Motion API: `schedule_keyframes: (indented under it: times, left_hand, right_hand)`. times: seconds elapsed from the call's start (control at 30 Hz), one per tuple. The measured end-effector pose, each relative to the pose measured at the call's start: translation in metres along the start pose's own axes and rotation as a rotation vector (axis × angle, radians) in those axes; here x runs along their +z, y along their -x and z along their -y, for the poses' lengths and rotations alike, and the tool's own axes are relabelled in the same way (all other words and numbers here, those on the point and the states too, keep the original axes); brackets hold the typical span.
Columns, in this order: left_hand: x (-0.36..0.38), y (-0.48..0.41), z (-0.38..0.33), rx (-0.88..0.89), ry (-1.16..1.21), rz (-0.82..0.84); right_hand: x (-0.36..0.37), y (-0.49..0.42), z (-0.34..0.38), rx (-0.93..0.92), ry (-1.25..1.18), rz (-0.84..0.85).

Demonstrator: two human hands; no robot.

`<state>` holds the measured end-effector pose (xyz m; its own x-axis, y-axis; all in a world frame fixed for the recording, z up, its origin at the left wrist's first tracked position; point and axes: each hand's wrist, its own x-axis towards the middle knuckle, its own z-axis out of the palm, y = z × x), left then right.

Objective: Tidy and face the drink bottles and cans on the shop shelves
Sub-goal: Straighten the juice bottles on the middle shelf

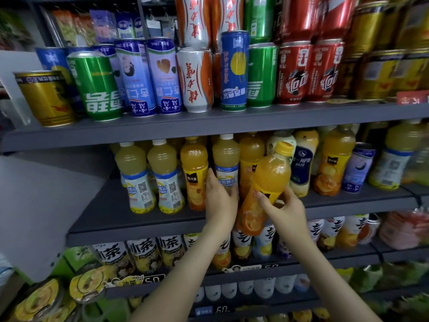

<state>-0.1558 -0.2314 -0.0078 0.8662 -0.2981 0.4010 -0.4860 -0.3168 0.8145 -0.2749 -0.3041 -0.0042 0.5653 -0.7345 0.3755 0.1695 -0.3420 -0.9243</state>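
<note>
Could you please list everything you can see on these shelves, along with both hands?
gold can: one, gold, upper shelf, far left
green cans: two in front row, green, upper shelf
tall blue can: one, blue, upper shelf, centre
red cans: two in front row, red, upper shelf, right
pale bottles: three in front, pale yellow, white caps, middle shelf
tilted orange bottle: one, orange, before middle shelf
tea bottles: several, yellow-white labels, lower shelf
left hand: one, grip round rightmost pale bottle
right hand: one, grip round tilted orange bottle
</note>
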Motion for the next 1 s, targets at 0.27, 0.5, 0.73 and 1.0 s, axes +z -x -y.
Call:
schedule_keyframes:
  times: [0.27, 0.5, 0.73, 1.0]
  left_hand:
    - [0.019, -0.015, 0.0, 0.047, -0.022, -0.088]
    - [-0.032, 0.049, 0.012, 0.155, 0.189, -0.05]
    - [-0.105, 0.051, 0.022, 0.052, 0.351, -0.137]
    - [-0.148, 0.042, 0.047, -0.022, 0.278, -0.142]
  right_hand:
    - [-0.016, 0.013, -0.012, 0.006, 0.06, -0.071]
    - [-0.004, 0.023, -0.003, -0.066, -0.059, -0.141]
    - [0.043, -0.005, 0.005, -0.066, 0.025, -0.001]
    - [0.094, -0.038, 0.001, -0.144, 0.3, 0.054]
